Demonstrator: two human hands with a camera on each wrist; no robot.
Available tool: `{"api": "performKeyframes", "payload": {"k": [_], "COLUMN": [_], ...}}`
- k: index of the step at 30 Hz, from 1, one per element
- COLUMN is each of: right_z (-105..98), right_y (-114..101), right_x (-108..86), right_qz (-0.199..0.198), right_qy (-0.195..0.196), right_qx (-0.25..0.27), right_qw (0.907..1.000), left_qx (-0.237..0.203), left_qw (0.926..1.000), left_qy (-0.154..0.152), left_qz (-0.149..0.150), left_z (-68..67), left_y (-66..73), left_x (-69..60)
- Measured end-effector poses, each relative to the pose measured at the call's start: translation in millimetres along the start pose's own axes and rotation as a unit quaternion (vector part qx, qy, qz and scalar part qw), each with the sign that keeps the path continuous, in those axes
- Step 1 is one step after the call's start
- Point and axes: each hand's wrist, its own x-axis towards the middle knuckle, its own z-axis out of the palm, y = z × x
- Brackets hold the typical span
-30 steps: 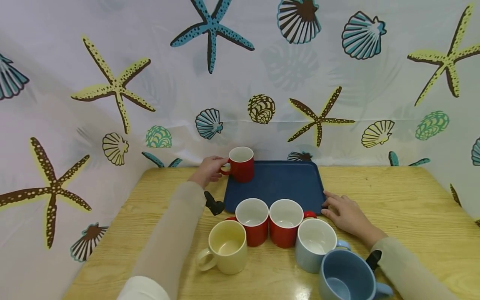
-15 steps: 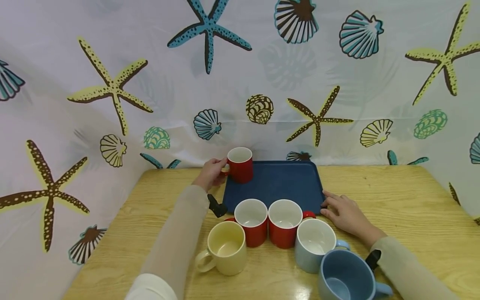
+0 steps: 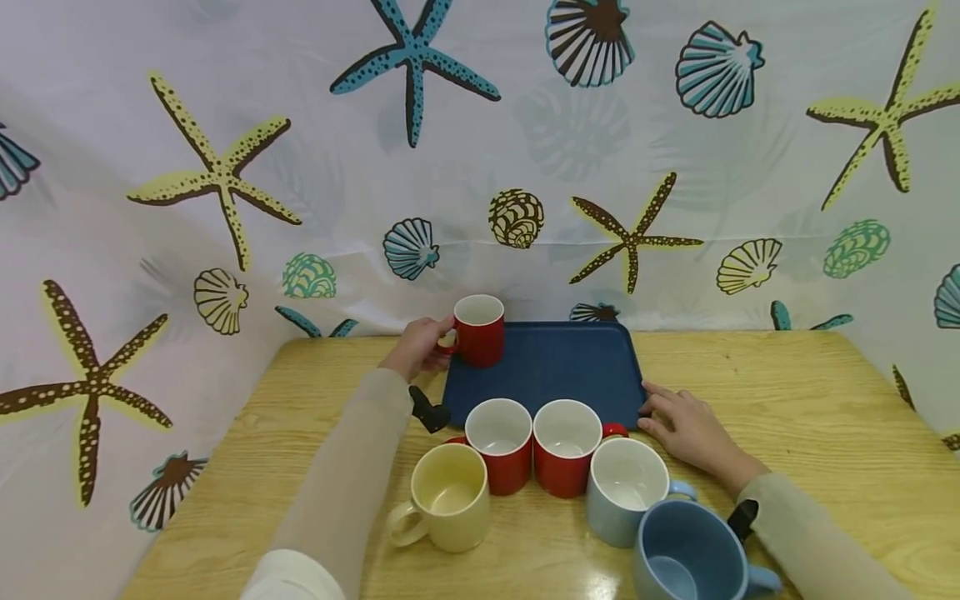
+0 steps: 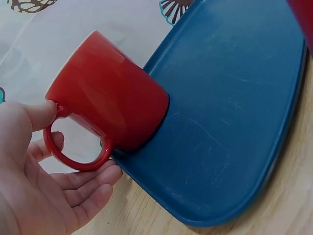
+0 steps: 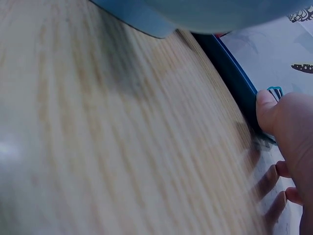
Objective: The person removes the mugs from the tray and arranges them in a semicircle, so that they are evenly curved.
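Note:
A red mug with a white inside stands upright on the back left corner of the blue tray. My left hand holds its handle: in the left wrist view the thumb lies at the handle's top, the index finger shows behind the loop and the other fingers extend below it. At the tray's right edge, near the front corner, rests my right hand, its fingers loosely extended. The right wrist view shows the right thumb touching the tray's rim.
Before the tray stand two red mugs side by side, a yellow mug at left, a light blue mug and a darker blue mug at right. A patterned cloth hangs behind the wooden table.
The left hand has shifted slightly about the red mug's handle. That mug stays on the tray's corner, and the right hand stays at the tray's edge. The head view has drifted a little.

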Motion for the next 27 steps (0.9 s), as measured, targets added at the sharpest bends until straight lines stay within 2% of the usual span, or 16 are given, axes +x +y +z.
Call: {"api": "performKeyframes", "payload": {"k": [9,14,18,27], "right_z": [0.2,0.7,0.8,1.5], "right_y": [2.5,2.9,2.5,1.0], "right_x": [-0.9,0.3,-0.1,-0.6], "right_qz": [0.003,0.001,0.002,0.008], "right_qy": [-0.004,-0.001,0.002,-0.001], "right_qx": [-0.004,-0.004,0.0,0.002], "right_qw": [1.0,1.0,1.0,1.0], "left_qx": [-0.031,-0.059,-0.085,-0.131], "left_qw": [0.9994,0.9979,0.9958,0.9911], "left_qy": [-0.013,-0.019,-0.022,-0.027], "left_qz": [-0.012,-0.018,-0.023,-0.006], "left_z": [-1.5,-4.7,-6.6,-11.9], "left_y": [-1.6,-4.9,-4.1,-6.2], "left_x": [-0.9,0.5,-3.6,-12.1]}}
